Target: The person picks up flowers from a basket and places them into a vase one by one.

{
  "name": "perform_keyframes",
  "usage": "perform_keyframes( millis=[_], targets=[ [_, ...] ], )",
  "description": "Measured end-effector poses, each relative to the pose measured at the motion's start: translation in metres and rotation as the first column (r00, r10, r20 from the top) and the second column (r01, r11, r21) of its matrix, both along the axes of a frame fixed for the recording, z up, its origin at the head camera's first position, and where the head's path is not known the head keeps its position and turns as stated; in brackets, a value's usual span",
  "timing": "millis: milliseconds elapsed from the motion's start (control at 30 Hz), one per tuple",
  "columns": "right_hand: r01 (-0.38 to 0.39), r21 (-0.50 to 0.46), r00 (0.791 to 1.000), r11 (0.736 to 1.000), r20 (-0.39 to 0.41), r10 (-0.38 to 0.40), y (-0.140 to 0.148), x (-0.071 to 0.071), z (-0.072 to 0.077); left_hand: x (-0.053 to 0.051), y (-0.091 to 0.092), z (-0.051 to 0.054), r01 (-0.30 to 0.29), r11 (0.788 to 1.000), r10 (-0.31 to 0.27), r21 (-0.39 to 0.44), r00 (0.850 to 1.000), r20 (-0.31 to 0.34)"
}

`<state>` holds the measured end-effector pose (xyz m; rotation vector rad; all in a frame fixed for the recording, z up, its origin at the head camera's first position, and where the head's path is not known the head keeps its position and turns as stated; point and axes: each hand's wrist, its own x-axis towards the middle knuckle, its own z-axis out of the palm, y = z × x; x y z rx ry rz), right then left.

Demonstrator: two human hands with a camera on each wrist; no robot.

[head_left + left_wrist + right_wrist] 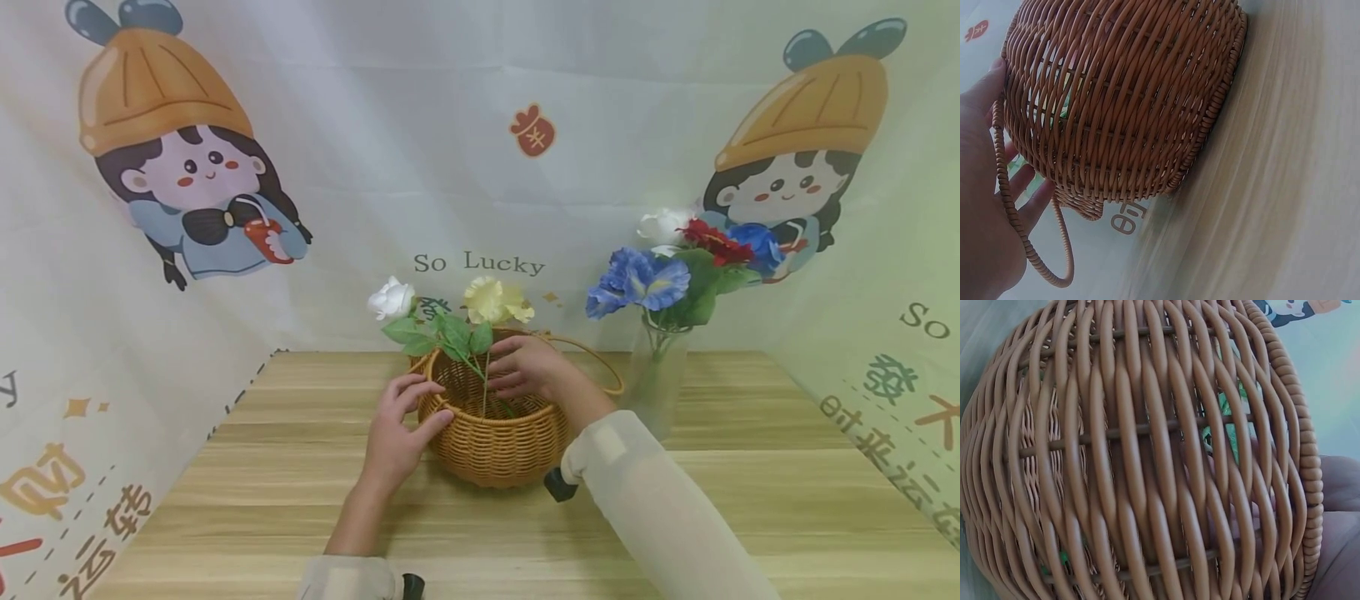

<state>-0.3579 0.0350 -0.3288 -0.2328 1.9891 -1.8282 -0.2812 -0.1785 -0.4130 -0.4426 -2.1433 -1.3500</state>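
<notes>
A round wicker basket holds a white flower and a yellow flower, both above its rim on green leafy stems. My left hand grips the basket's left rim; in the left wrist view the hand is beside the woven wall and a looped handle. My right hand reaches over the right rim, its fingers extended inside, close to the stems. The right wrist view shows mostly weave, with part of the hand at the rim; the fingertips are partly hidden.
A clear vase stands right of the basket, holding blue flowers, a red flower and a white one. A printed cloth backdrop surrounds the wooden table at the back and sides.
</notes>
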Motion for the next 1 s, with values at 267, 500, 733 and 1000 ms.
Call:
perform_keyframes(
  millis=[267,500,733,1000],
  targets=[
    [0.015,-0.088,0.998,0.996,0.064,-0.009,-0.0008,-0.0016,0.0008,0.0011,-0.0009,0.0009,0.003,1.0,-0.003,-0.009,1.0,0.004],
    [0.052,-0.078,0.998,0.996,0.026,-0.05,-0.0011,-0.0022,0.0012,0.0008,-0.0007,0.0008,-0.002,1.0,0.002,-0.008,1.0,-0.001],
    [0.099,-0.066,0.991,0.993,-0.086,-0.104,0.0003,-0.0001,0.0007,0.0004,-0.001,0.0001,-0.003,1.0,0.003,-0.005,1.0,0.003],
    [0.192,-0.094,0.962,0.977,-0.181,-0.206,-0.0009,0.0056,0.0038,0.0015,-0.0009,0.0004,0.009,1.0,-0.009,0.004,1.0,0.011]
  ],
)
